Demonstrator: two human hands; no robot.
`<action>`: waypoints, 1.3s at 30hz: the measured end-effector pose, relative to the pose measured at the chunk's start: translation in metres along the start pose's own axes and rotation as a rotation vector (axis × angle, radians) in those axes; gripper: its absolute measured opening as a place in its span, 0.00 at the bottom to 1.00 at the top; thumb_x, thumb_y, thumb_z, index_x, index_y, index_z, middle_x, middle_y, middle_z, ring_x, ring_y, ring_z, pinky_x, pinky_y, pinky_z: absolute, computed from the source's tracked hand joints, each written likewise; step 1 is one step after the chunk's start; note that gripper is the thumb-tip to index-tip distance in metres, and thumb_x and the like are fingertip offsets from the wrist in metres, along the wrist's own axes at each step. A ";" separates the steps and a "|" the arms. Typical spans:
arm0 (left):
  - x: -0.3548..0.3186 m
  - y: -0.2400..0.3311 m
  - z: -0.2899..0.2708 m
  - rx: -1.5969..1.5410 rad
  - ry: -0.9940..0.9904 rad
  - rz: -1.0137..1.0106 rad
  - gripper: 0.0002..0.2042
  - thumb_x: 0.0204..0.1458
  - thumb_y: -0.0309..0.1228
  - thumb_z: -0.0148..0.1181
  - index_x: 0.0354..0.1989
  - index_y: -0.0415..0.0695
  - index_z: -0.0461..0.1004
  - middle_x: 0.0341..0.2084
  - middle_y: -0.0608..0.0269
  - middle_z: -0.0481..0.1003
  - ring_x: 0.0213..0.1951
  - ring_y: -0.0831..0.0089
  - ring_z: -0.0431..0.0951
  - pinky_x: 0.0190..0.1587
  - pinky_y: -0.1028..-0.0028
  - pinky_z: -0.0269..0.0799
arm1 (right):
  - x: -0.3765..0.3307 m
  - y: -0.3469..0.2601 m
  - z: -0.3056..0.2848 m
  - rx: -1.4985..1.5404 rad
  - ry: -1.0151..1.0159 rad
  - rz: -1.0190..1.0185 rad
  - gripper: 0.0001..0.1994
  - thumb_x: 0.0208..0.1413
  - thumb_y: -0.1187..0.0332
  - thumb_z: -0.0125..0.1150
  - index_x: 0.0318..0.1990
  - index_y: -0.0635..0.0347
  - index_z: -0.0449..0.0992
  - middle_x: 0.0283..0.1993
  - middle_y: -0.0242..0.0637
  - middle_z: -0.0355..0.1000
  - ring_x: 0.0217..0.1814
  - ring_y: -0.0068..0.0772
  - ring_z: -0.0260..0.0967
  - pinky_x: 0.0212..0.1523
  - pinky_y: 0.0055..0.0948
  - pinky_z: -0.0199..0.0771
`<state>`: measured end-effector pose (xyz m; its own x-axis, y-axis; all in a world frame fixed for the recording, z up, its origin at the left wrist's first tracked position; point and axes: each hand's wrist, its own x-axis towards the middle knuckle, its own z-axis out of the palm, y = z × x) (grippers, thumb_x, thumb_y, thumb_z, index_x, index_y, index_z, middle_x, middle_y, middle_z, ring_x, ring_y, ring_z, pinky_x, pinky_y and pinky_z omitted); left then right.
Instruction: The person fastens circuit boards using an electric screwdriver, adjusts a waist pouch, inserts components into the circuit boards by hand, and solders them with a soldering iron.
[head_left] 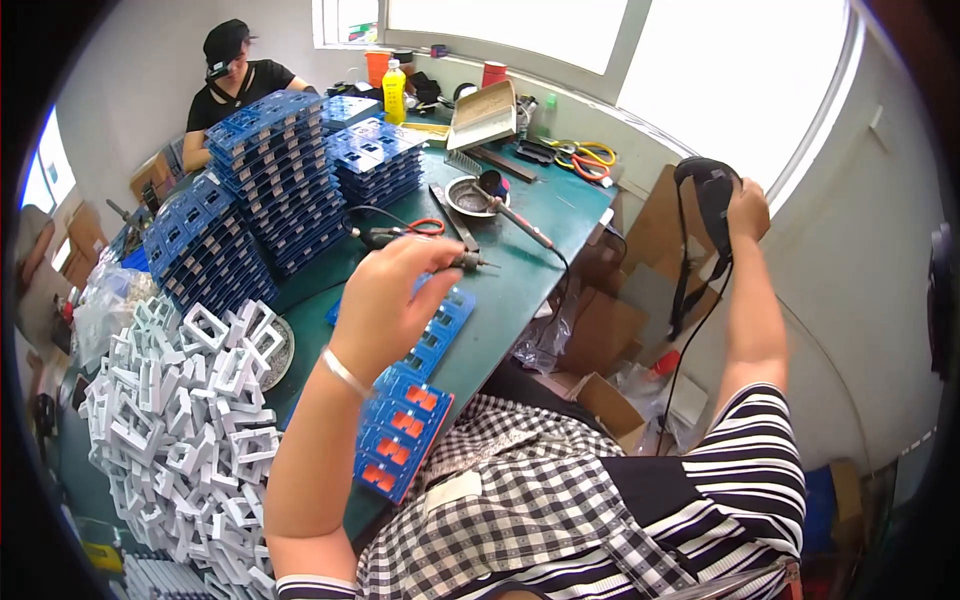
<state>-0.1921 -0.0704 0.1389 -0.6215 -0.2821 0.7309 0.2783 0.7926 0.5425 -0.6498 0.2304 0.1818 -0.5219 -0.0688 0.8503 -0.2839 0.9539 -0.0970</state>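
My left hand (390,295) hangs over the table with its fingers loosely curled and the thumb apart from them. Just behind its fingers lies a slim corded tool with a metal tip (476,262); no grip on it shows. Below the hand are blue panels (430,340) with square openings, and the nearest blue panel carries several orange pieces (407,424). Out past the table's right side, my right hand (748,210) is closed on a black padded band with straps (712,195). Straps and a thin black cable dangle from the band.
White plastic frames (190,430) are heaped at the left. Tall stacks of blue panels (280,175) rise behind them, near another person (240,80). A soldering iron (525,225) leans on a metal bowl (468,197). Scissors (585,160) and a yellow bottle (394,92) stand farther back.
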 end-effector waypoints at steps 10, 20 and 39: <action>-0.052 -0.010 0.007 0.332 -0.104 -0.280 0.09 0.46 0.23 0.63 0.37 0.45 0.79 0.31 0.59 0.78 0.35 0.60 0.77 0.39 0.67 0.69 | -0.064 -0.118 0.164 0.564 0.092 -0.146 0.11 0.57 0.53 0.57 0.34 0.48 0.74 0.34 0.33 0.71 0.35 0.45 0.73 0.31 0.41 0.72; -0.084 0.001 0.015 0.409 -0.206 -0.363 0.06 0.45 0.24 0.64 0.33 0.45 0.80 0.29 0.61 0.79 0.33 0.63 0.78 0.39 0.66 0.69 | -0.119 -0.207 0.182 0.732 -0.002 -0.370 0.08 0.47 0.62 0.65 0.30 0.50 0.72 0.30 0.32 0.68 0.30 0.41 0.71 0.28 0.39 0.71; -0.121 -0.003 -0.040 0.396 -0.327 -0.228 0.10 0.39 0.26 0.69 0.33 0.51 0.79 0.28 0.69 0.77 0.30 0.66 0.76 0.37 0.66 0.68 | -0.089 -0.221 0.143 0.369 -0.374 -0.498 0.12 0.52 0.53 0.61 0.38 0.45 0.76 0.36 0.30 0.73 0.36 0.36 0.76 0.33 0.37 0.75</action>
<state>-0.0883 -0.0600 0.0654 -0.8462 -0.3372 0.4125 -0.1465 0.8916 0.4284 -0.6557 -0.0156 0.0538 -0.4817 -0.6280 0.6112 -0.7781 0.6274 0.0315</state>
